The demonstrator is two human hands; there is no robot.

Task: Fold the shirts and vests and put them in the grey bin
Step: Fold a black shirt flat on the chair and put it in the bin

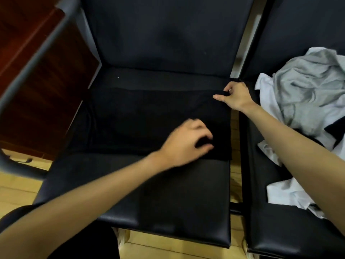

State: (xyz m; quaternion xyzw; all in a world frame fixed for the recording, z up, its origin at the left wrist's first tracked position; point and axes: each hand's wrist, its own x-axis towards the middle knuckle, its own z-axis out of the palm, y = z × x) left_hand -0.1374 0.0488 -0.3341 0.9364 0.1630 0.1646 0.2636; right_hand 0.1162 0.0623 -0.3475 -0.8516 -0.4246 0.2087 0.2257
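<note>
From the head camera, you have a black garment [149,120] spread flat across the middle of the black chair seat [149,193], its right edge running along the seat's right edge. Your right hand [234,96] pinches the garment's far right corner between thumb and fingers, near the back right corner of the seat. Your left hand [186,144] hovers at the near right part of the cloth, fingers curled; it is blurred, so whether it has caught the fabric I cannot tell.

To fold well, take the near corner as firmly as the far one, lift both together, and carry that edge across towards the seat's left side, keeping the edges parallel. Black on black hides creases, so smooth by touch.

The pile of grey and white clothes [302,94] waits on the neighbouring seat. The grey bin is not in view.
</note>
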